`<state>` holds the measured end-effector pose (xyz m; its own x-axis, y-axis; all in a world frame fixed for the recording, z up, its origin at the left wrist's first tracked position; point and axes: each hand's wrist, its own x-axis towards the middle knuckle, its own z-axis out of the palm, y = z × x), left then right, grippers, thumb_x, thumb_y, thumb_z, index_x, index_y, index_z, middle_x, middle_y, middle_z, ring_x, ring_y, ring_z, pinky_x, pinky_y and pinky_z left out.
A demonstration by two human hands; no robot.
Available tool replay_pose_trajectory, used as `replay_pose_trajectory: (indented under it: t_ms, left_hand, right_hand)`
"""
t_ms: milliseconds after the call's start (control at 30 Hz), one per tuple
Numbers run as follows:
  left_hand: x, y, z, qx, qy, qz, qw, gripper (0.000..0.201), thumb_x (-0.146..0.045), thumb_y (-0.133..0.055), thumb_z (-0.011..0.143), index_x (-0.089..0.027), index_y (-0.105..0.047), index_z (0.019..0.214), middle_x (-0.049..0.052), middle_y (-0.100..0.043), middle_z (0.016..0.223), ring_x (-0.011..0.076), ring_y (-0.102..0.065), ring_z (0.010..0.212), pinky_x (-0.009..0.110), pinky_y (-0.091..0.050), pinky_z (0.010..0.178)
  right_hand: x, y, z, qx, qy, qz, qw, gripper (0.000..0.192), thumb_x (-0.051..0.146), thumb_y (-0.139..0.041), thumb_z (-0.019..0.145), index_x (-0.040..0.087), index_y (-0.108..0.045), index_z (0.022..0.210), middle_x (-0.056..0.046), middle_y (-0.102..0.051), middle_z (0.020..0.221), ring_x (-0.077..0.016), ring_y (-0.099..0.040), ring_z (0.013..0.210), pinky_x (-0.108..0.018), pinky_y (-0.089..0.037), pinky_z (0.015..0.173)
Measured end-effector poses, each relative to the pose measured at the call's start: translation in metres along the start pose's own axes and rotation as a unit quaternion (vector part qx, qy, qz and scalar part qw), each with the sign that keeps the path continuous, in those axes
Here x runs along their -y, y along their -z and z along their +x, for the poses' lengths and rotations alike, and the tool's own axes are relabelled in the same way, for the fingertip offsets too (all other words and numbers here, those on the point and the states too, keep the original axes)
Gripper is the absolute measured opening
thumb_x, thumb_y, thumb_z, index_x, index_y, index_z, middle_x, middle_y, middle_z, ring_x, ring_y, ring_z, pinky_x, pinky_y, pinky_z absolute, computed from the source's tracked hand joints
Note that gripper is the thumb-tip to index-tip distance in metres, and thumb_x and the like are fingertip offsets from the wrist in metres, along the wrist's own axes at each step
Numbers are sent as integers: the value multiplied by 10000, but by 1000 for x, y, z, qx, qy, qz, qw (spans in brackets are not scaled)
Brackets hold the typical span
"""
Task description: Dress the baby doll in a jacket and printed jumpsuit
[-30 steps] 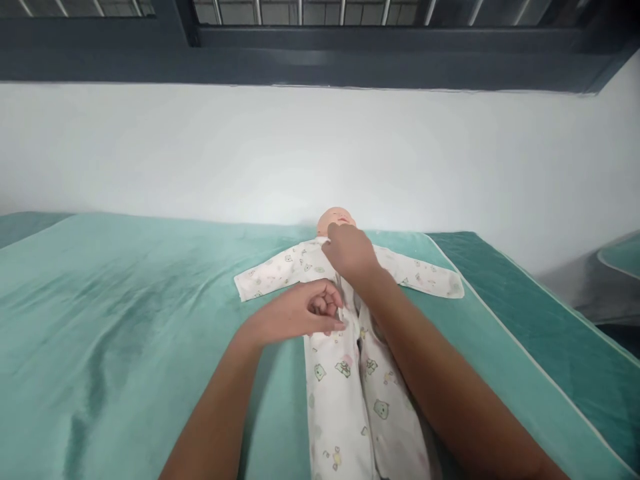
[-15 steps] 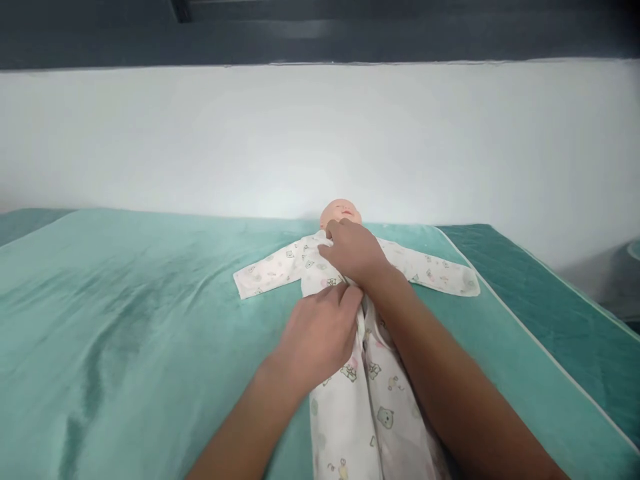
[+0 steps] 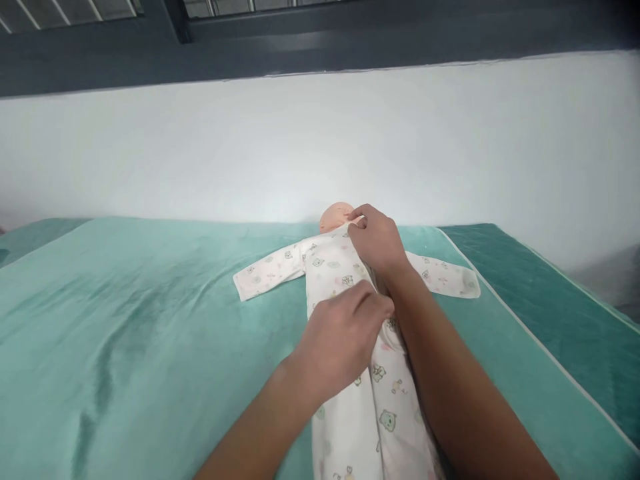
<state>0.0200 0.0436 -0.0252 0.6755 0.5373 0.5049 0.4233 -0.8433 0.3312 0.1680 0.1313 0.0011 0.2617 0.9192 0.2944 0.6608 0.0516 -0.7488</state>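
Note:
A baby doll (image 3: 334, 217) lies on its back, its head by the wall and its face partly behind my fingers. Spread over its body is a white baby romper (image 3: 327, 267) printed with small animals, both sleeves stretched out sideways. My right hand (image 3: 379, 240) pinches the romper's front edge near the neck. Lower down, at the chest or waist, my left hand (image 3: 347, 337) is closed on the same front flap. The front opening runs down between the legs. My forearm covers part of the doll's right-hand side in view.
A teal sheet (image 3: 165, 333) with soft wrinkles covers the bed. Behind it stands a white wall (image 3: 225, 147), with a dark metal frame (image 3: 310, 43) above. A darker teal strip (image 3: 545, 300) lies along the right side.
Both hands have moved to the right, drawing the romper's front flap across the doll's chest. The right hand is also slightly higher. The view has tilted a little.

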Motion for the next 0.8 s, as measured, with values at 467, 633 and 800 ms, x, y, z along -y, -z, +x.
replay_pose_trajectory:
  t_ms: [467, 633, 800]
  left_hand:
    - [55, 16, 26, -169, 325, -296, 882, 211, -386, -538, 896, -218, -658, 941, -16, -569, 672, 126, -518, 619, 254, -430, 609]
    - [79, 7, 71, -144, 339, -197, 909, 218, -363, -593, 835, -202, -706, 930, 46, -700, 923, 181, -603, 789, 299, -439, 722]
    - [87, -5, 100, -71, 341, -126, 929, 123, -258, -608, 794, -188, -707, 815, 52, -707, 836, 196, -601, 748, 326, -419, 735]
  right_hand:
    - [-16, 16, 4, 92, -32, -92, 991, 288, 450, -621, 764, 227, -491, 637, -48, -613, 685, -171, -495, 609, -293, -328, 534]
    - [-27, 12, 10, 100, -62, -34, 992, 201, 293, -602, 723, 219, -485, 578, -18, -552, 626, -141, -440, 554, -284, -295, 498]
    - [-40, 13, 15, 118, -136, 220, 959, 171, 323, -655, 673, 195, -574, 592, 25, -460, 533, -103, -375, 497, -270, -286, 479]
